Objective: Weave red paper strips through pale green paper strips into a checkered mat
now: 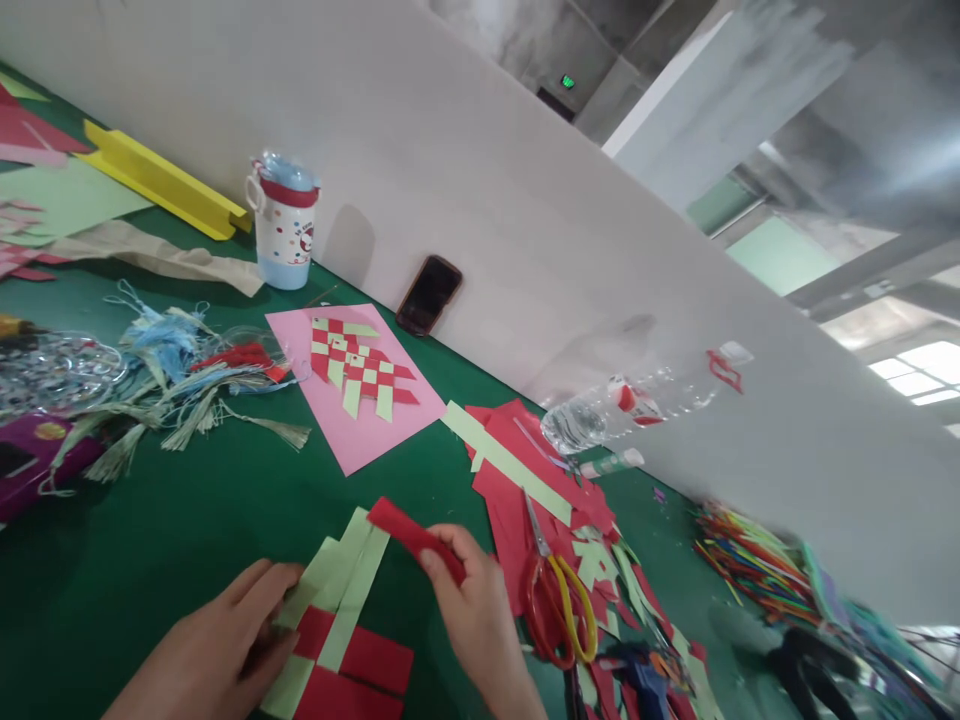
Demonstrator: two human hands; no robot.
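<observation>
My right hand pinches a red paper strip, lifting its end above a half-woven mat of light green and red strips on the green table. My left hand rests on the mat's left edge, fingers curled and pressing the green strips down. A finished red and green woven piece lies on a pink sheet further back.
Red-and-yellow scissors lie on red paper scraps to the right. A clear water bottle, a phone and a lidded cup stand along the white wall. Tassels lie left, coloured sticks right.
</observation>
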